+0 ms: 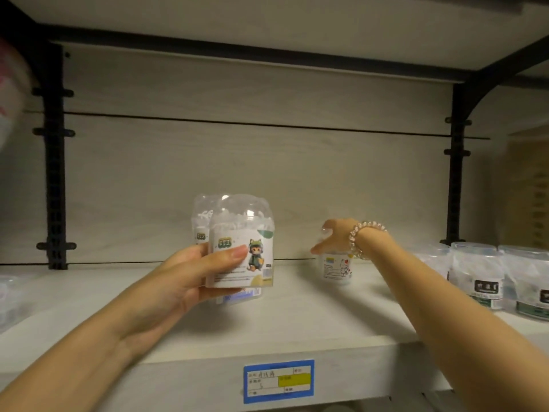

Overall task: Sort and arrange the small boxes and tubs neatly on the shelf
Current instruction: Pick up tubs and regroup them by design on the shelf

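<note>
A clear tub (241, 242) is gripped by the raised left hand (190, 278), while a smaller tub (337, 267) on the shelf (297, 328) is clasped from above by the outstretched right hand (334, 237).

Dim, warm light falls from above and in front; the shelf (297, 316) board is brightest near its front edge; soft shadows lie under both arms; glare spots the tub (240, 242) lid just above the left hand (190, 278); edges bow (wide lens) and blur; far corners go dark.
</note>
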